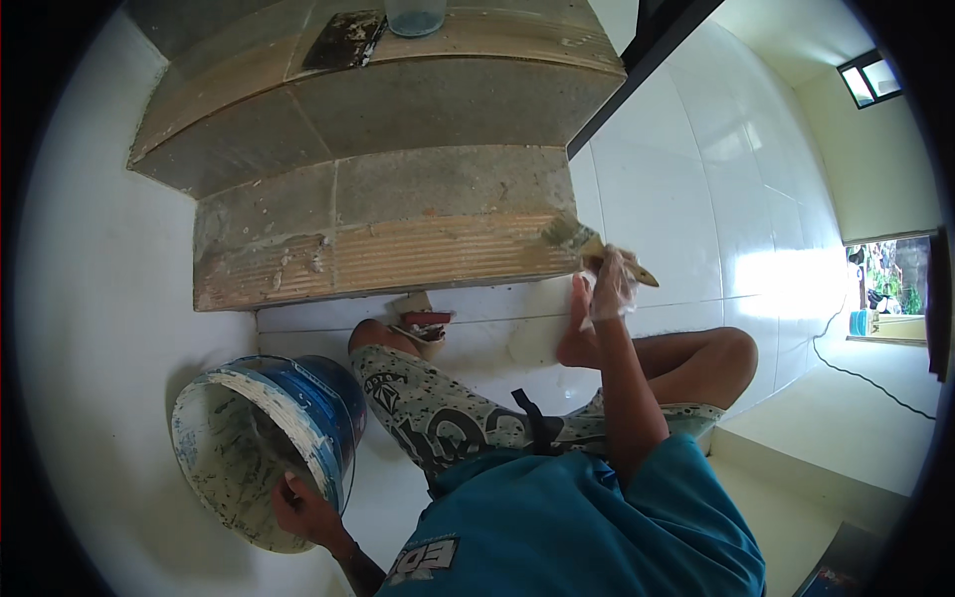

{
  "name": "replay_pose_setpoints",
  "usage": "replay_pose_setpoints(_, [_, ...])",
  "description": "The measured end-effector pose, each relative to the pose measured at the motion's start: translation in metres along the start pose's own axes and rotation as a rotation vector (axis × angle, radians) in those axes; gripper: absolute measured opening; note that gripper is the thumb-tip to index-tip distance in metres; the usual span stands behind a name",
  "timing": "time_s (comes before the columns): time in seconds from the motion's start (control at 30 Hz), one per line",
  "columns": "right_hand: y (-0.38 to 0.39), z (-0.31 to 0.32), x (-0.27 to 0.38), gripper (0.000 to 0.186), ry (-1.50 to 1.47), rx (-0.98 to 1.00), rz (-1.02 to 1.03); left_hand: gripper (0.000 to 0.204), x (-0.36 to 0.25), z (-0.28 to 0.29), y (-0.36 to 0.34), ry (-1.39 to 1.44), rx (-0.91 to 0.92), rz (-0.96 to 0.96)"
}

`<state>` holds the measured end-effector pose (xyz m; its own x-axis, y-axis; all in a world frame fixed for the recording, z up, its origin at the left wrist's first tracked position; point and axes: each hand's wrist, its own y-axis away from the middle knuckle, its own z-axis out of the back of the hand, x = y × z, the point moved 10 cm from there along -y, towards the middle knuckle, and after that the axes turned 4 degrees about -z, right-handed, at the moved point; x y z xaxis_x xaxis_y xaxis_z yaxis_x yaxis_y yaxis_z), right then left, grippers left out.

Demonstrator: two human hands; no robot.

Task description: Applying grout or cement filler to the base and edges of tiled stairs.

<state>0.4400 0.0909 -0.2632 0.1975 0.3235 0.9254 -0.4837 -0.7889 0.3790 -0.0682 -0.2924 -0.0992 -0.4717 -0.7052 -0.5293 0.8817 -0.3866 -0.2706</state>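
My right hand [614, 282], covered by a clear plastic glove or bag, is closed round the wooden handle of a paintbrush [572, 235]. The wide bristles touch the right end of the lower step [448, 249], whose front face is ribbed and tan. At the lower left, my left hand [301, 509] is curled at the mouth of a blue bucket [338, 398] tipped towards me. The bucket's pale inside and rim are smeared with paint or plaster. A blurred grey shape lies just beyond the fingers, and I cannot make out whether they grip it.
On the upper step stand a clear plastic cup [415, 18] and a dark stained flat piece [345, 40]. A red-brown block [426, 318] lies with other small items by my left knee. White tiled floor [657, 199] spreads right, a cable [865, 378] along the far-right wall.
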Motion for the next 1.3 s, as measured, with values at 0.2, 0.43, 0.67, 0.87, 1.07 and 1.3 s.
replay_pose_setpoints(0.2, [0.041, -0.006, 0.034, 0.025, -0.024, 0.023, 0.193, 0.024, 0.002, 0.006, -0.004, -0.004, 0.01, -0.013])
replay_pose_setpoints(0.43, [-0.041, -0.11, 0.09, 0.035, 0.28, 0.132, 0.45, 0.023, 0.001, -0.008, 0.001, 0.065, 0.054, 0.006])
replay_pose_setpoints(0.67, [-0.001, -0.044, 0.043, 0.03, 0.012, 0.136, 0.272, 0.022, 0.003, 0.007, -0.001, 0.029, -0.03, -0.007])
replay_pose_setpoints(0.87, [-0.065, -0.115, 0.087, 0.035, 0.055, 0.203, 0.411, 0.022, 0.006, -0.002, 0.0, 0.02, 0.006, 0.026])
replay_pose_setpoints(1.07, [-0.056, -0.096, 0.082, 0.031, 0.147, 0.343, 0.39, 0.021, 0.012, 0.004, -0.003, 0.005, -0.019, 0.014])
replay_pose_setpoints(1.3, [-0.001, -0.051, 0.045, 0.024, 0.15, 0.347, 0.322, 0.023, 0.005, 0.01, -0.003, 0.006, -0.041, 0.049])
